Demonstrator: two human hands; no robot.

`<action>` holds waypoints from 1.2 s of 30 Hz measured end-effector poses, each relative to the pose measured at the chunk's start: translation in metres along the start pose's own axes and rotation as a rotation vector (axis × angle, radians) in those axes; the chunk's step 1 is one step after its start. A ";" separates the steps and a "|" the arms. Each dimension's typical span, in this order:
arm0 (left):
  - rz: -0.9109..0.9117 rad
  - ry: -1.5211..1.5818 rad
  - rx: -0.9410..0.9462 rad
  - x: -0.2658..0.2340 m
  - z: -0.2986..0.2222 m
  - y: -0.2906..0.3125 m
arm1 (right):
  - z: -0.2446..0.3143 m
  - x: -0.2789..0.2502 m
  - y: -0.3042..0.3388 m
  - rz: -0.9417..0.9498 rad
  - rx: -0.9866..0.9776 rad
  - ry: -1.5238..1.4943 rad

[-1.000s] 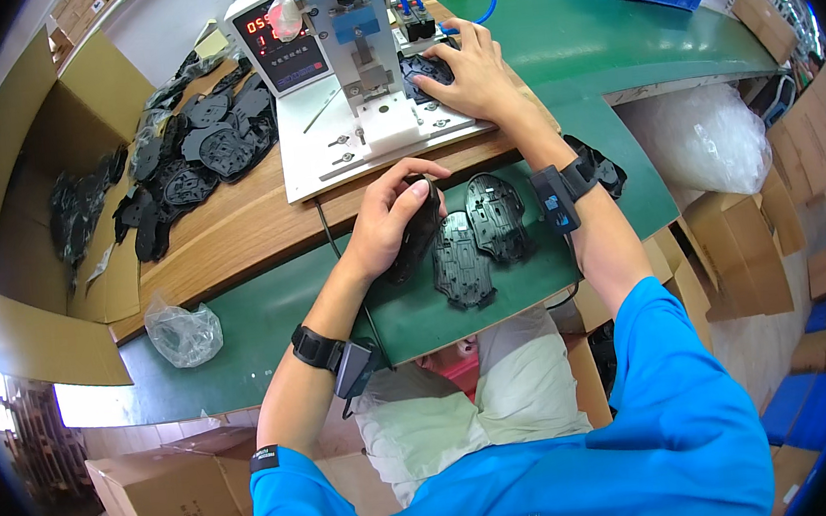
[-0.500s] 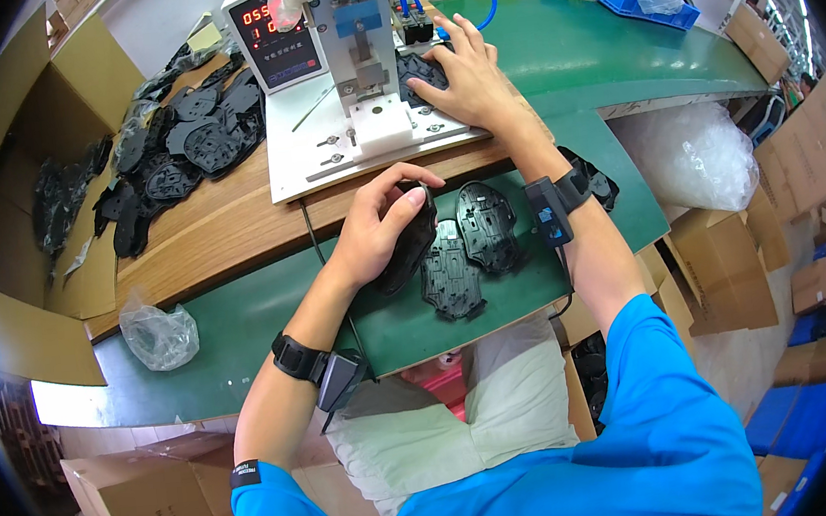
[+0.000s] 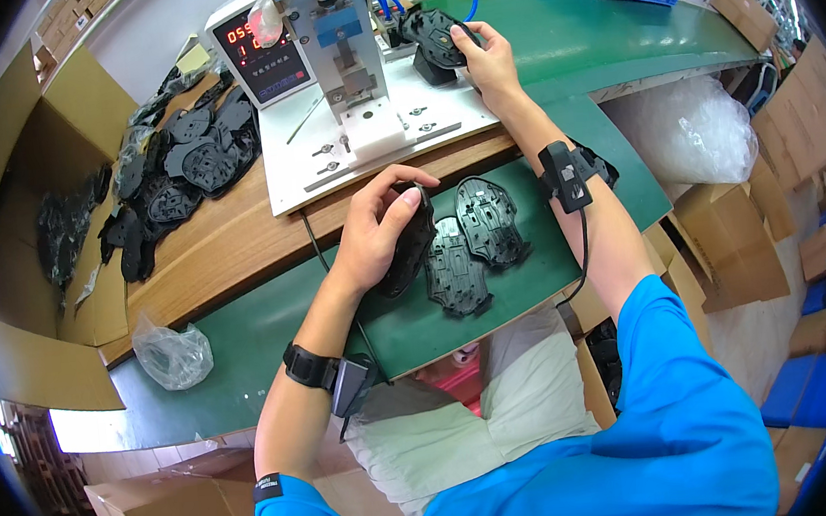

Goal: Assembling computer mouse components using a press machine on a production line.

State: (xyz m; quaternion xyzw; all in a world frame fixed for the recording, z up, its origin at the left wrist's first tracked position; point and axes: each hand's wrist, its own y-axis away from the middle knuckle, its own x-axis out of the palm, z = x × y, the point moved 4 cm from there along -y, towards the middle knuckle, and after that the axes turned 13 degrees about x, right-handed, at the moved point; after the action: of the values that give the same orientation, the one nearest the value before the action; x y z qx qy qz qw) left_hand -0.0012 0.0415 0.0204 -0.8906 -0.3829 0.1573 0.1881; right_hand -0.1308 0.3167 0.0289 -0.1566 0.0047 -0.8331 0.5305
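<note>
my right hand [image 3: 492,62] pinches a black shell [image 3: 436,35] at one o'clock; my left hand [image 3: 376,227], fingers closed, clasps a dark part [image 3: 410,250] near centre. green tabletop [image 3: 571,38] and wooden board [image 3: 243,224] spread below. black pieces [image 3: 208,163] heap at ten, a metal press [image 3: 341,48] between; cartons [image 3: 736,244] at three.

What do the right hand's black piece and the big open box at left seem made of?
Black piece: probably moulded plastic, dark with a slight sheen, judging by its intricate surface shapes. Open box: apparently cardboard, matt brown, with stiff folded-out flaps.
</note>
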 end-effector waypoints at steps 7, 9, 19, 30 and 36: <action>-0.011 0.008 -0.001 -0.001 -0.002 0.000 | -0.004 0.000 0.006 0.011 0.150 0.026; -0.005 -0.002 -0.004 -0.001 -0.001 0.001 | -0.005 0.002 0.008 0.007 0.146 0.054; 0.017 -0.032 -0.001 -0.002 0.002 0.001 | -0.015 0.000 -0.004 -0.062 0.032 0.372; 0.017 -0.031 -0.025 -0.004 0.004 0.004 | -0.016 0.007 0.000 -0.029 0.136 0.276; 0.028 -0.012 -0.021 -0.002 0.006 0.001 | -0.013 -0.005 -0.006 -0.100 0.154 0.307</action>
State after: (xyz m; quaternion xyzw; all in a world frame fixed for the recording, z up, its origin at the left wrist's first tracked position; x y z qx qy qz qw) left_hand -0.0040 0.0407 0.0152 -0.8968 -0.3732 0.1612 0.1745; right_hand -0.1374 0.3218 0.0162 0.0138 0.0141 -0.8704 0.4920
